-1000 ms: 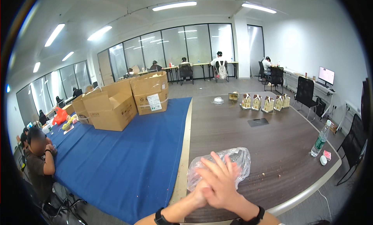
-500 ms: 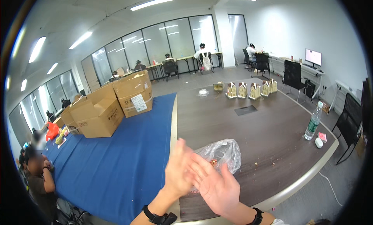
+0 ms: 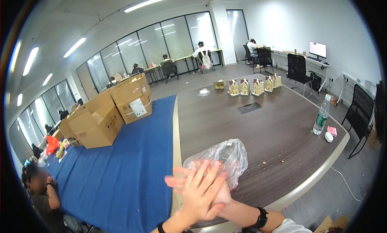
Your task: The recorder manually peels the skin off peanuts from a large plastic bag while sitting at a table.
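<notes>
My left hand (image 3: 196,198) lies across my right hand (image 3: 223,194), palm against palm, with fingers stretched out. Fingertips of the right hand stick out to the left, beyond the left hand, and look smeared by motion. Between the palms I cannot see anything. Just beyond and below the hands, a crumpled clear plastic bag (image 3: 236,154) rests on the dark table. Small reddish-brown pieces show inside it, partly covered by my fingers. Reddish crumbs are scattered on the wood around the bag.
Several small model houses (image 3: 258,88) stand at the table's far side. Right lie a water bottle (image 3: 321,117), a white oval object (image 3: 329,137) and a red-and-white packet (image 3: 332,131). Cardboard boxes (image 3: 98,128) sit on the blue cloth (image 3: 133,168). A person (image 3: 40,188) sits at lower left.
My hands have gone from upright and angled together to overlapping, the left across the right. The view has shifted slightly. The bag stays on the table.
</notes>
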`<state>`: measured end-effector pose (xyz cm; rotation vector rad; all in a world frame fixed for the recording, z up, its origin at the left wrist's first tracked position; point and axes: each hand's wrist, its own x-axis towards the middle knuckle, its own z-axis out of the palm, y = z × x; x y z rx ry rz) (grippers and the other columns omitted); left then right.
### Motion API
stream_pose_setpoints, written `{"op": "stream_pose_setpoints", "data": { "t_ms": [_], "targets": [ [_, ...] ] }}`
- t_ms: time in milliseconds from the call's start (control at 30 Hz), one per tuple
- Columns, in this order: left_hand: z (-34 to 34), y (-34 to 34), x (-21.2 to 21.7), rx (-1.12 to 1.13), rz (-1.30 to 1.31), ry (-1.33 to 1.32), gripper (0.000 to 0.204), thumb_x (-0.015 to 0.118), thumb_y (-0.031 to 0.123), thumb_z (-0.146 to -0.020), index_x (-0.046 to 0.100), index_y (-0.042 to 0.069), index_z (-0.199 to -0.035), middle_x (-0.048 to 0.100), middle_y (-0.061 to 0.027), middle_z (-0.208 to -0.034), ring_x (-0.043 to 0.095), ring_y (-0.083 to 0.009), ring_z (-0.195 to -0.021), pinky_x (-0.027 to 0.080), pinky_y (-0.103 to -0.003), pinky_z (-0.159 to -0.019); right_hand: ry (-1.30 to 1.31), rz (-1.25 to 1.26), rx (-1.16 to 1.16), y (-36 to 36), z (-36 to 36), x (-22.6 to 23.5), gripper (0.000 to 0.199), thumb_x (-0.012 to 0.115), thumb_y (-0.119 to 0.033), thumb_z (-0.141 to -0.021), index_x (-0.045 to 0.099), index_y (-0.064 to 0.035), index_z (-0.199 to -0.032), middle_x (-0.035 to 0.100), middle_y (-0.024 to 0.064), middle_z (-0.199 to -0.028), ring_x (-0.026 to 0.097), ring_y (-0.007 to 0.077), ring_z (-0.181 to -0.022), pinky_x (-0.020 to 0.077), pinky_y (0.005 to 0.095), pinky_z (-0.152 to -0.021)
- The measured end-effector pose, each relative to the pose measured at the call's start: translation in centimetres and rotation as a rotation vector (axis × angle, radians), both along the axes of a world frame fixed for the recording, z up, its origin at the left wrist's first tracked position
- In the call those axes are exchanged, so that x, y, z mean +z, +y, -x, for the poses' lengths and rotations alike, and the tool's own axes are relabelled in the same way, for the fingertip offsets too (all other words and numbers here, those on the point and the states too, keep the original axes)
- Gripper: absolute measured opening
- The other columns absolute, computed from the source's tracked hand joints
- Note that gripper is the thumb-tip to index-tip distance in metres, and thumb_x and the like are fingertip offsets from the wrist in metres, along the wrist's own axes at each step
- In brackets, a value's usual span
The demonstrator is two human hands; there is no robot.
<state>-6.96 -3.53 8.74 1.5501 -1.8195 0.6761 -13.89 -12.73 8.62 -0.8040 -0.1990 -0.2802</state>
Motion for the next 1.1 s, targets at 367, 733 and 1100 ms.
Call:
{"op": "stream_pose_setpoints", "data": {
  "t_ms": [367, 733, 1100],
  "targets": [
    [0.0, 1.3, -1.8, -1.0, -0.107, 1.962, 0.079, 0.059, 0.051, -0.095, 0.037, 0.007, -0.156, 0.036, -0.0212, -0.161, 0.036, -0.0403, -0.147, 0.035, -0.058, -0.114, -0.3, 1.352, -0.76, -0.6, 0.1, -0.8, 0.063, 0.05, -0.044, -0.101, 0.05, 0.0008, -0.145, 0.041, 0.0247, -0.152, 0.03, 0.0388, -0.149, 0.0182, 0.0512, -0.124],
    [-1.7, 1.6, -0.3, 0.178, -0.152, 0.028, 0.065, 0.059, 0.056, -0.088, 0.064, 0.01, -0.134, 0.055, -0.0235, -0.145, 0.054, -0.0425, -0.131, 0.041, -0.054, -0.109, -0.003, -0.352, 0.188, 2.8, 2.6, -0.5, 0.076, 0.037, -0.055, -0.104, 0.032, 0.0016, -0.155, 0.04, 0.015, -0.157, 0.035, 0.0307, -0.148, 0.0207, 0.0472, -0.124],
    [1.7, 2.5, -2.8, -0.493, -0.084, 1.011, 0.076, 0.044, 0.053, -0.1, 0.03, 0.001, -0.154, 0.041, -0.0225, -0.156, 0.042, -0.039, -0.143, 0.036, -0.048, -0.115, -0.408, 1.194, -0.814, -4.9, -1.9, -3.7, 0.047, 0.043, -0.039, -0.101, 0.069, -0.001, -0.114, 0.07, 0.0178, -0.12, 0.061, 0.0356, -0.124, 0.0371, 0.0512, -0.115]
  ]
}}
